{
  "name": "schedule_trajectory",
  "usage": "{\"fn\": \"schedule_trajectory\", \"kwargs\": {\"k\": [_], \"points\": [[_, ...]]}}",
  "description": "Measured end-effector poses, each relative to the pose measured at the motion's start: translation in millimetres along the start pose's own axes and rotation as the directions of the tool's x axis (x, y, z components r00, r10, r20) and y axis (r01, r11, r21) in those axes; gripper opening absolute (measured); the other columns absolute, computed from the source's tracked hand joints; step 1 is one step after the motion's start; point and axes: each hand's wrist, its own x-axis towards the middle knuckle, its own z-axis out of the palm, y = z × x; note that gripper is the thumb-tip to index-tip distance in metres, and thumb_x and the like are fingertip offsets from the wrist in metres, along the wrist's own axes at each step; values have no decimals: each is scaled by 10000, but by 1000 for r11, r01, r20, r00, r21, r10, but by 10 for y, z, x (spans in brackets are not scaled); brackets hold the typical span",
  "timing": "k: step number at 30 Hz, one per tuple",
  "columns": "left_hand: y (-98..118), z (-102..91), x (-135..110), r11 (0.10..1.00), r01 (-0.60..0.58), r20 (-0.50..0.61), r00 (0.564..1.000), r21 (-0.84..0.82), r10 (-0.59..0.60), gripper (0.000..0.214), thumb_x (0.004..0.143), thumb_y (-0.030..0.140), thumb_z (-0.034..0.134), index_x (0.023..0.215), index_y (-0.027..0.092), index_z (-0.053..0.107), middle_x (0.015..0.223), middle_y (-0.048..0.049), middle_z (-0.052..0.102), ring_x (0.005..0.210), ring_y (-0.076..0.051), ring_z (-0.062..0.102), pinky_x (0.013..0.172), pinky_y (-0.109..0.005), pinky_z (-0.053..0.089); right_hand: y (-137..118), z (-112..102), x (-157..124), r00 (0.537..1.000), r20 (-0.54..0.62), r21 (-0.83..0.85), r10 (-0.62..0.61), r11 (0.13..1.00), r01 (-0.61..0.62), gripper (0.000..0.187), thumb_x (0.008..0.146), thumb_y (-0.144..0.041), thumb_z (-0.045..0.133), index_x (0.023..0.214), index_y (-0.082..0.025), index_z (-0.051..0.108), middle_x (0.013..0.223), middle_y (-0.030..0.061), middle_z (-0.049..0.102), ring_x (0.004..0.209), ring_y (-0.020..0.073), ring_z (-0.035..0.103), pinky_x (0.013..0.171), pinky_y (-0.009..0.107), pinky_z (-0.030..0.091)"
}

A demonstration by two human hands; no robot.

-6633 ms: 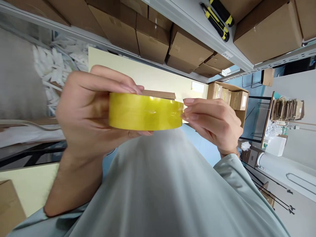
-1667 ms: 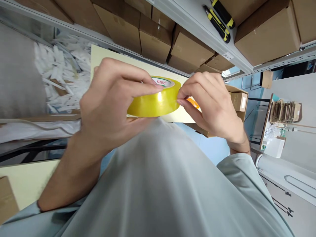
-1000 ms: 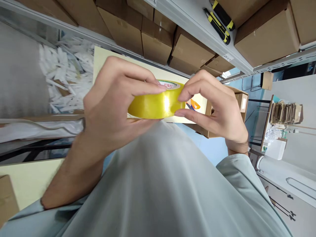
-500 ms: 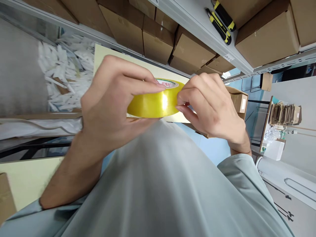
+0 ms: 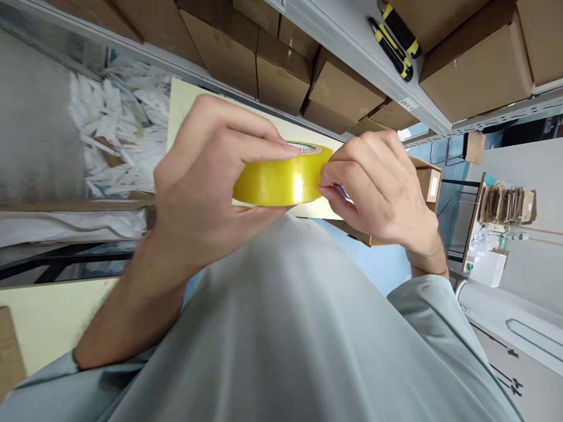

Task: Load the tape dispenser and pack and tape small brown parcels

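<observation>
A roll of yellow packing tape (image 5: 277, 184) is held up in front of my body, with a shiny outer face and a printed white core label. My left hand (image 5: 206, 170) is closed around its left side, fingers over the top and thumb beneath. At the roll's right edge, my right hand (image 5: 373, 184) pinches with thumb and index finger, the other fingers curled in. Whether a loose tape end lies between those fingertips cannot be made out. A small blue and red patch shows behind the right thumb.
Cardboard boxes (image 5: 281, 73) line the shelf ahead. Two yellow and black utility knives (image 5: 391, 50) lie on the upper shelf. A cream board (image 5: 182, 99) is behind my hands. White scraps (image 5: 105, 117) heap at left; stacked flat cardboard (image 5: 505, 205) stands at right.
Both hands and the tape roll have shifted slightly to the right. The left fingers now cover more of the core label.
</observation>
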Motion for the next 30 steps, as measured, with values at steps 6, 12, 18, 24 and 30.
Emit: {"fn": "schedule_trajectory", "kwargs": {"k": [6,12,18,24,30], "points": [[-4,-14,-11,1000,13,37,999,11,-14,435,1073,394,829,1461,347,638,1244,2,761,1121,-208,764,937,-406,707,92,-18,16,998,-51,121,-29,992,35,203,1187,-533,574,1185,-407,733,1191,4,838,1042,238,755,953,464,614],[-55,-42,-7,992,-91,93,992,86,83,333,1076,369,775,1379,274,672,1252,-11,763,1120,-231,803,897,-447,680,85,-97,58,996,94,197,-8,980,-11,240,1201,-484,522,1131,-399,736,1113,6,812,1023,245,761,972,470,609],[-54,-9,-24,999,-31,87,996,22,29,322,1127,409,742,1417,309,645,1246,-1,757,1127,-208,794,937,-444,706,28,82,-5,992,63,-107,-109,988,116,192,1217,-250,503,1143,-304,671,1129,16,766,1053,228,742,1014,481,617],[-36,55,-23,994,82,15,997,-70,-81,435,1022,380,913,1365,262,673,1227,-36,753,1116,-197,757,916,-404,706,79,175,-40,902,-266,-285,-341,921,264,149,1201,-185,550,1251,-262,666,1167,-19,801,955,172,771,915,403,671],[-87,52,-20,999,31,17,999,-20,-31,483,1033,414,892,1436,289,657,1238,-14,734,1135,-202,754,921,-406,711,-21,-7,40,1000,5,16,-15,1000,15,186,1238,-387,518,1266,-378,702,1325,-6,801,1182,197,775,1048,394,683]]}}
